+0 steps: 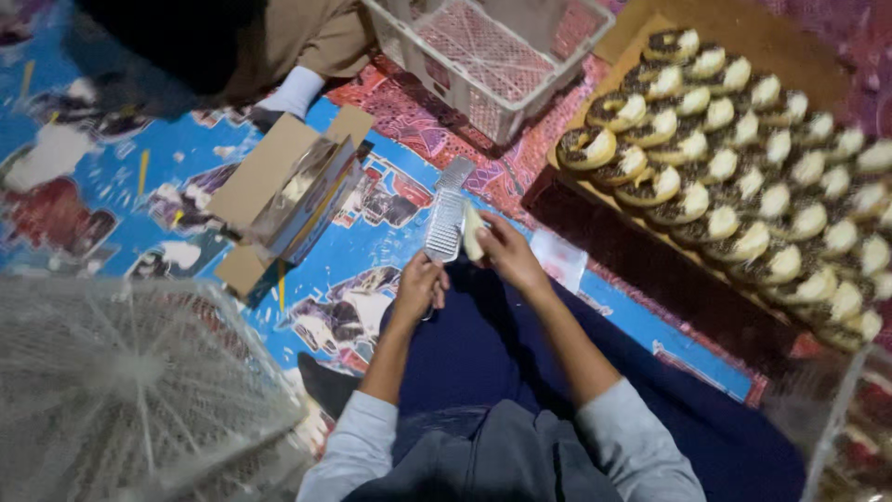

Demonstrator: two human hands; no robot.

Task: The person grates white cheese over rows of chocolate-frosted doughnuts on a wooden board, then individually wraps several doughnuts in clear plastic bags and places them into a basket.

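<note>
My left hand grips the handle end of a flat metal grater that points away from me. Against the grater's right side, my right hand presses a pale block of cheese. Both hands hover over the patterned blue mat in front of my lap. To the right, a brown board carries rows of doughnuts topped with dark glaze and pale filling.
An open cardboard box with a foil roll lies left of the grater. A white plastic crate stands beyond it. A fan's wire guard fills the lower left. Another person sits at the top left, one white sock showing.
</note>
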